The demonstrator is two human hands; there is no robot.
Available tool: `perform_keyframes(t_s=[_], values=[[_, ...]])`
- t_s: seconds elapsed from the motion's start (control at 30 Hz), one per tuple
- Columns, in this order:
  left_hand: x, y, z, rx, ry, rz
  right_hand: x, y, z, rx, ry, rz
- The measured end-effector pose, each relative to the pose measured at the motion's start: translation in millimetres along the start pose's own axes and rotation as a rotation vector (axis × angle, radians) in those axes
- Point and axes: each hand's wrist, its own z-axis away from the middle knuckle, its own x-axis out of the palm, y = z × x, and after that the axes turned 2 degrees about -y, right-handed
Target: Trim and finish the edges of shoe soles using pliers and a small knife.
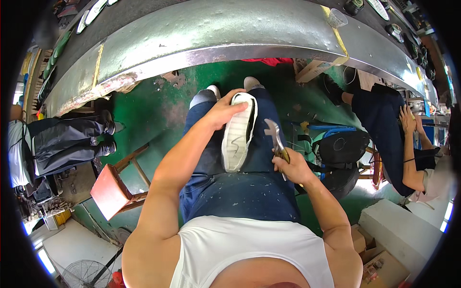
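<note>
A pale shoe, with a drawn mark on its light surface and a dark opening along its right side, lies lengthwise over my thighs. My left hand grips its far end, thumb on top and fingers round the left side. To the right of the shoe, apart from it, my right hand is closed round the handles of metal lasting pincers. Their hooked, hammer-like head points away from me. A thin pointed piece shows below the fingers; whether it belongs to the pincers I cannot tell.
A long metal-covered bench crosses in front, with a clear plastic cup and shoes on it. A red-topped stool stands left, a black backpack right. People sit on both sides. A wire fan is lower left.
</note>
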Motion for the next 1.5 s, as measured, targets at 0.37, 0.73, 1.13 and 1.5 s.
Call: perform_keyframes(t_s=[0.37,0.73,1.13,1.5], values=[[12,23,120,0.473,-0.004,-0.166,47,-76,16,-0.299,-0.17,0.316],[4,14,134,0.5,0.054,-0.127,73,-79,19,-0.178,-0.191,0.138],[46,23,119,0.64,-0.022,-0.542,23,-153,22,-0.528,-0.333,-0.528],[6,10,109,0.388,0.154,-0.014,51,-87,7,-0.152,-0.138,0.21]])
